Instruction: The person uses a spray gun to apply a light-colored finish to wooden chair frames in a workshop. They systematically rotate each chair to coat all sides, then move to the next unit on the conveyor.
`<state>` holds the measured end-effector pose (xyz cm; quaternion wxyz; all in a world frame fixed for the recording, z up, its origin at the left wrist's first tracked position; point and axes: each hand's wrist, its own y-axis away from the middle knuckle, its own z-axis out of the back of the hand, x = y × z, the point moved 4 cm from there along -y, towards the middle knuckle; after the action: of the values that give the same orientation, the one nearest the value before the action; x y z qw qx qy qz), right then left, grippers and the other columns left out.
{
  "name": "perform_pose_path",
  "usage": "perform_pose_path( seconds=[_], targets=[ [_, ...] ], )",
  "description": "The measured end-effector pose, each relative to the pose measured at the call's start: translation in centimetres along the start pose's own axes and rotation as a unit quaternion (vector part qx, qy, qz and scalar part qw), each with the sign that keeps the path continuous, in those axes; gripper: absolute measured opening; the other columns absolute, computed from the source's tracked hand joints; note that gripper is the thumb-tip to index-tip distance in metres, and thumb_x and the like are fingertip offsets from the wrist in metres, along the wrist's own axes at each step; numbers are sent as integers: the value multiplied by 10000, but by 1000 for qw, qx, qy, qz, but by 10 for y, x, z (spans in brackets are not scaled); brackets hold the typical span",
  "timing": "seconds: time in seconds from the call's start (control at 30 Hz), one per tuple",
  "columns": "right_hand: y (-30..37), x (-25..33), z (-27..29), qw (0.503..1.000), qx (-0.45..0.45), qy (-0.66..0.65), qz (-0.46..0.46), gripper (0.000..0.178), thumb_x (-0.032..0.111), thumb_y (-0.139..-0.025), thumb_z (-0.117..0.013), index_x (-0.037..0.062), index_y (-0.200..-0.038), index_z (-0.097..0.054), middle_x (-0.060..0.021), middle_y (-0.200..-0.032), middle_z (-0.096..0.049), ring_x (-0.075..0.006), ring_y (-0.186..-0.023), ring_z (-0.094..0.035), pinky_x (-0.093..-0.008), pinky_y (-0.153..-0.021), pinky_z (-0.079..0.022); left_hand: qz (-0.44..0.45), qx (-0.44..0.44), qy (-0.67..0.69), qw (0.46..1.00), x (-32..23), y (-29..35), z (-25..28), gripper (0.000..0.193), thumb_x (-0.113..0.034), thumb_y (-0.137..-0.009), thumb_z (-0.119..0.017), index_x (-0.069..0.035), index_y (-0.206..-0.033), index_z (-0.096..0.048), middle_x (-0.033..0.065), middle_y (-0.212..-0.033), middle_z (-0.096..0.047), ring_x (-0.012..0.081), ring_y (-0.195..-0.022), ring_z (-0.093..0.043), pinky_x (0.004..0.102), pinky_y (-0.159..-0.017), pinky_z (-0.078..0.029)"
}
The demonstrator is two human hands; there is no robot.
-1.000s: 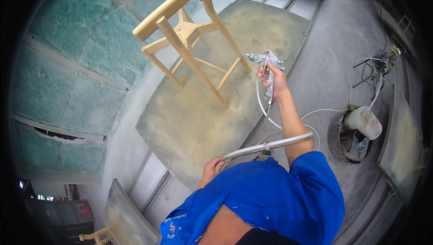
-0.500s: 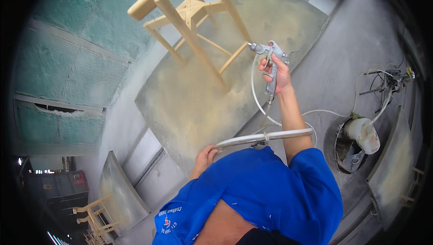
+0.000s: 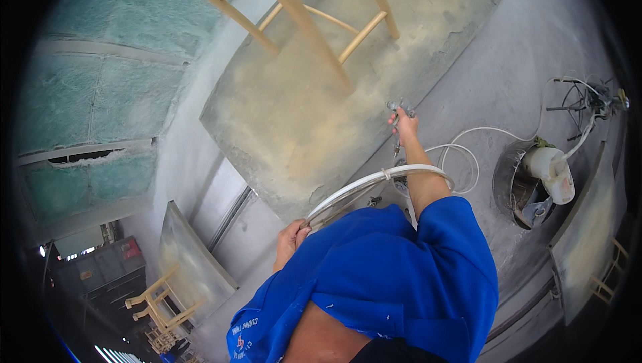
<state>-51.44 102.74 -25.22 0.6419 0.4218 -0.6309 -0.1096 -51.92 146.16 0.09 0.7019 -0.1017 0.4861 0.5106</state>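
Observation:
My right hand is wrapped round the grip of a grey metal spray gun, held over the edge of a stained flat board. Beyond it, a bare wooden chair stands on that board, its top cut off by the picture's upper edge. The gun is apart from the chair's legs. In front of my body, my left hand grips a pale hose, which arcs across to my right forearm. Thinner white tubing loops on the floor to the right.
On the right stand a round metal bucket with a white plastic container in it, and a dark metal stand. Another board leans beyond. Behind at lower left are a panel and more wooden chairs. A greenish wall lies left.
The spray gun has moved down and away from the chair, closer to the board's near edge. My view has shifted, so the chair sits higher. My left hand still holds the hose.

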Motion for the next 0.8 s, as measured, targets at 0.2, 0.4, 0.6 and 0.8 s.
perform_pose_path(
  seconds=[0.2, 0.4, 0.6, 0.8],
  targets=[
    [78, -54, -59, 749, 107, 556, 344, 613, 201, -932, -670, 313, -1512, -511, -204, -935, -716, -396, -805, -711, -499, -723, -582, -77, 69, 48, 993, 52, -14, 46, 152, -131, -995, -672, 2, -1063, -702, 138, -826, -713, 209, -739, -662, 320, -695, -518],
    [185, -13, -117, 653, 69, 652, 378, 747, 122, -842, -700, 328, -1526, -483, -218, -1004, -683, -447, -864, -688, -535, -809, -565, -69, 55, 68, 994, 115, -35, 75, 149, -152, -969, -699, -49, -1075, -717, 147, -869, -710, 258, -768, -688, 348, -715, -530],
    [309, 119, -169, 585, -27, 595, 550, 815, 64, -827, -715, 332, -1550, -451, -173, -924, -638, -405, -804, -674, -503, -734, -563, -214, 133, 98, 963, 131, -63, 78, 139, -140, -959, -703, -55, -1068, -708, 162, -894, -715, 323, -751, -683, 371, -679, -533],
    [415, 210, -245, 468, -123, 613, 625, 783, 86, -830, -705, 361, -1520, -457, -167, -1015, -632, -391, -870, -679, -504, -724, -556, -290, 118, 127, 941, 113, -74, 80, 169, -154, -955, -704, -36, -1077, -701, 167, -860, -704, 338, -726, -672, 379, -663, -521]
  ],
)
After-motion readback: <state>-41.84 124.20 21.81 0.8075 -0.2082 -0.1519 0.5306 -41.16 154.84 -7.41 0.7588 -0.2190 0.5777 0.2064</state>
